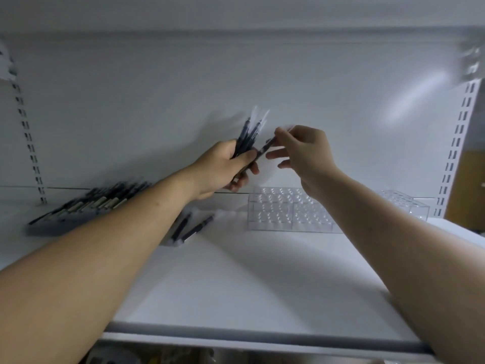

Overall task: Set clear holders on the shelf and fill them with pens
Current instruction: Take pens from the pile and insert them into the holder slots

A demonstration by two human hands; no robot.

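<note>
Near the middle of the frame the left hand (223, 166) is closed round a bundle of pens (249, 135), whose blurred tips fan up toward the back wall. Just to its right, the right hand (307, 151) pinches a single pen (266, 148) between thumb and forefinger, its other fingers spread loose. That pen's lower end lies against the left thumb.

Below the hands, at centre right, a clear holder (278, 211) stands on the white shelf (249, 279), and its rows of holes look empty. A second clear holder (404, 206) stands further right, partly hidden by the right forearm. A grey tray (78, 214) of more pens sits at the left, and a few loose pens (196, 229) lie on the shelf beside the left forearm.

The step in hand appears to be drawing one pen free of the bundle to seat it in the holder. To do it well, the left grip should ease just enough to let that pen slide out without the others slipping. The right hand should then turn the pen upright, bring it straight down over one hole, and fill the rows in order, so that no pen already standing is knocked.
</note>
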